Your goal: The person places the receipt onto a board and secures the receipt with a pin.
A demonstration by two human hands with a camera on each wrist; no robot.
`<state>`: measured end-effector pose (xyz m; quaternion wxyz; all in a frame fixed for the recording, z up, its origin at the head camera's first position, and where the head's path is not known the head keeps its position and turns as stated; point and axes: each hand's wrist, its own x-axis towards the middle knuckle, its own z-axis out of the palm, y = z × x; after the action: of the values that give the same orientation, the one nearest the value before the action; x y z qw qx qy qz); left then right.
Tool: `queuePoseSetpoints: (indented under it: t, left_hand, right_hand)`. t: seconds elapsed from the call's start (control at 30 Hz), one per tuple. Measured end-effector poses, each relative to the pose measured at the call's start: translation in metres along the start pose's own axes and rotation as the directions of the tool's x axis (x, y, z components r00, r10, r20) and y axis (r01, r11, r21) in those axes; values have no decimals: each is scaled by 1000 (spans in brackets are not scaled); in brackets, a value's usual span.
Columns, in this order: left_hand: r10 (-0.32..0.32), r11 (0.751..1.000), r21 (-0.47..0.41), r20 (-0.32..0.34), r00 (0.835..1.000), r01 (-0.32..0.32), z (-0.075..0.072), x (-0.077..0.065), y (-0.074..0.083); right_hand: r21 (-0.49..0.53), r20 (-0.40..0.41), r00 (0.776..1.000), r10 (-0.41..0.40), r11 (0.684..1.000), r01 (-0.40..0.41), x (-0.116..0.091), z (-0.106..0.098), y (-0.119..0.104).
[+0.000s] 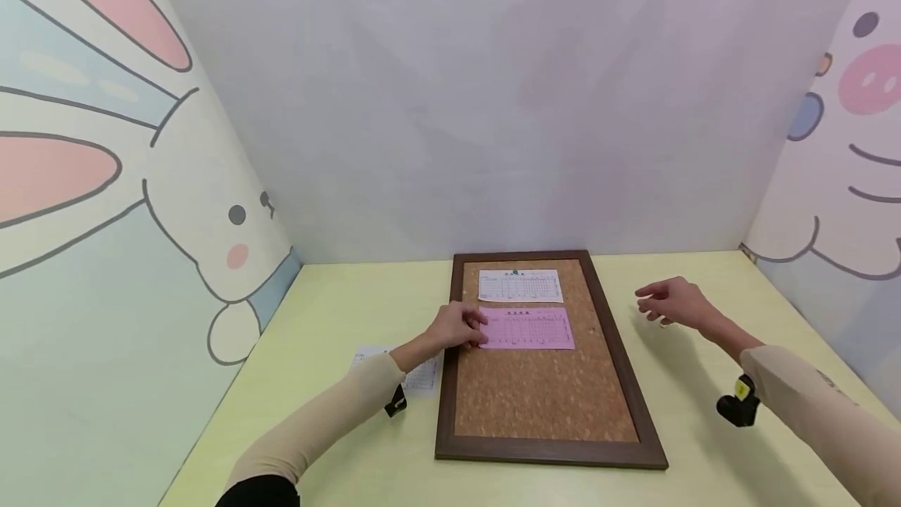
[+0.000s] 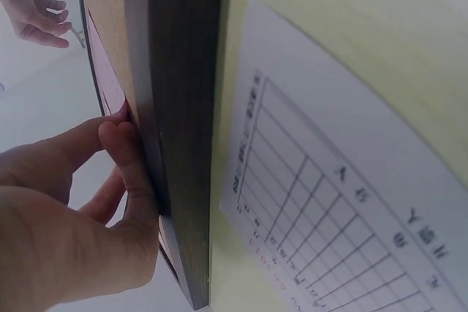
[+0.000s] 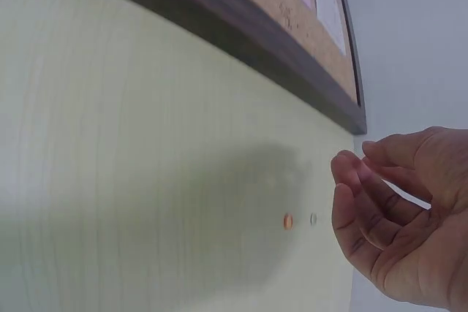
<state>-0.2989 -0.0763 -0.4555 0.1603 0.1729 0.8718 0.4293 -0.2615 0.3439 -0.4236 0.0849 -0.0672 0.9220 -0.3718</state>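
A framed cork board [image 1: 542, 405] lies on the table. On it rests a pink printed form [image 1: 528, 329], below a white printed form [image 1: 521, 286] with a small green pin at its top edge. My left hand [image 1: 456, 325] pinches the pink form's left edge between thumb and fingertips, as the left wrist view [image 2: 80, 217] also shows. My right hand [image 1: 677, 303] hovers over the table right of the board, fingers loosely bent, with nothing visible in it. Close to it on the table lie an orange tack [image 3: 288, 221] and a pale tack [image 3: 314, 218].
Another white printed form [image 1: 422, 376] lies on the table just left of the board, partly under my left forearm. The board's raised dark wooden frame [image 1: 552, 452] edges the cork. A grey wall [image 1: 450, 139] stands behind, with cartoon-printed panels [image 1: 211, 272] on both sides.
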Motion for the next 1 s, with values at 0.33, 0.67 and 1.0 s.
queuePoseSetpoints:
  t: [0.33, 0.67, 1.0]
  left_hand:
    - [-10, 1000, 2, 14, 1000, 10, -3, -1, -2]
    - [7, 1000, 1, 12, 1000, -7, -2, -1, 0]
    - [6, 1000, 4, 3, 1000, -6, -1, -1, 3]
  right_hand:
    - [-47, -27, 999, 17, 999, -18, -4, -12, 20]
    - [-84, -54, 998, 37, 996, -42, -3, -21, 30]
    - [-113, -52, 997, 64, 991, -70, 0, -19, 40]
